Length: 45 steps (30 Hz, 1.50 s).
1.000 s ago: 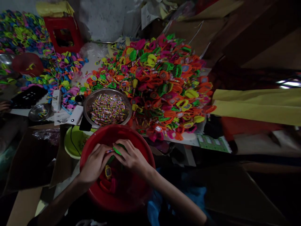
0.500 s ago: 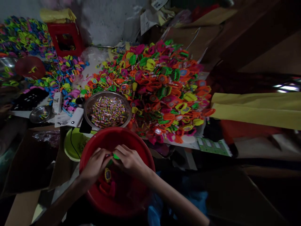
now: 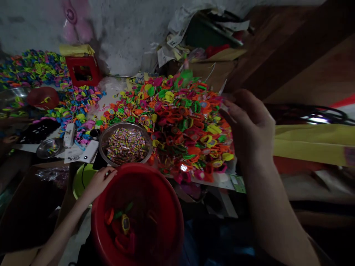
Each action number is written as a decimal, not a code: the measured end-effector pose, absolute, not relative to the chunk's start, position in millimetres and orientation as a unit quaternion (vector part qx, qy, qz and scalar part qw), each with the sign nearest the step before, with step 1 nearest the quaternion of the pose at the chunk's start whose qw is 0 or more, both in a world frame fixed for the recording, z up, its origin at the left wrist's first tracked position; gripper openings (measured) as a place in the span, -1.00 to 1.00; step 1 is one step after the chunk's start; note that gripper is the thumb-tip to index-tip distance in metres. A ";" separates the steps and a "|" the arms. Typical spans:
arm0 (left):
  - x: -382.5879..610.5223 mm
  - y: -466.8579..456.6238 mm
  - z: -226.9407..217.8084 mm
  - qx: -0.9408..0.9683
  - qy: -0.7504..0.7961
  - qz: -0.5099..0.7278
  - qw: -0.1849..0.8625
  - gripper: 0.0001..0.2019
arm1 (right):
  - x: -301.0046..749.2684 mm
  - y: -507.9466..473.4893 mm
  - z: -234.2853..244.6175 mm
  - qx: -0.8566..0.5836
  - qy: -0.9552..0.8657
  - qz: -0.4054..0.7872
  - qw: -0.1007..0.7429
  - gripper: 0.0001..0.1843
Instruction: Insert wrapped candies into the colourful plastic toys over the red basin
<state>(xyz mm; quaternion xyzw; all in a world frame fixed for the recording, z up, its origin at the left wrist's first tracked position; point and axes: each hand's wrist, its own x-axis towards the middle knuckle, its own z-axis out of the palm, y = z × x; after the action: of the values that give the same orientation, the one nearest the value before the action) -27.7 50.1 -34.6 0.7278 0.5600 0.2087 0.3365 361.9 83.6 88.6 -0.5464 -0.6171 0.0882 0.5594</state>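
A red plastic basin point(image 3: 166, 207) sits close in front of me with a few toy watches point(image 3: 126, 223) in its bottom. My left hand point(image 3: 97, 183) rests at the basin's left rim, fingers stretched toward the steel bowl of wrapped candies point(image 3: 126, 142); it holds nothing I can see. Raised over the right edge of the big heap of coloured toy watches point(image 3: 180, 114) is my right hand point(image 3: 249, 125), seen from the back with loosely spread fingers and nothing visible in it. A blurred green piece point(image 3: 185, 75) shows above the heap's far side.
A yellow-green bowl point(image 3: 83, 175) sits left of the basin. A small steel dish point(image 3: 48, 147), a white box point(image 3: 80, 153) and a black tray point(image 3: 36, 131) lie left. More coloured parts point(image 3: 74, 103) cover the far left, with a red stool point(image 3: 83, 70). Yellow sheets point(image 3: 310, 144) lie right.
Both hands left the basin, where they were working a green piece together. The right hand rose to the heap's right edge; the left moved to the basin's rim. The view tilted up.
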 end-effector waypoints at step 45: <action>102.4 317.2 -122.2 0.891 0.398 -0.216 -0.009 -0.69 | 199.4 -34.3 -168.6 -0.458 -0.797 0.382 0.095 -0.65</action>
<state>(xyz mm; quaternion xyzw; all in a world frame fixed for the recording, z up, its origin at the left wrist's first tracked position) 102.4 317.2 -122.2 0.8915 0.3982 -0.2161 -0.0085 199.4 -34.3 -168.6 -0.4584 -0.7967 0.3822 0.0946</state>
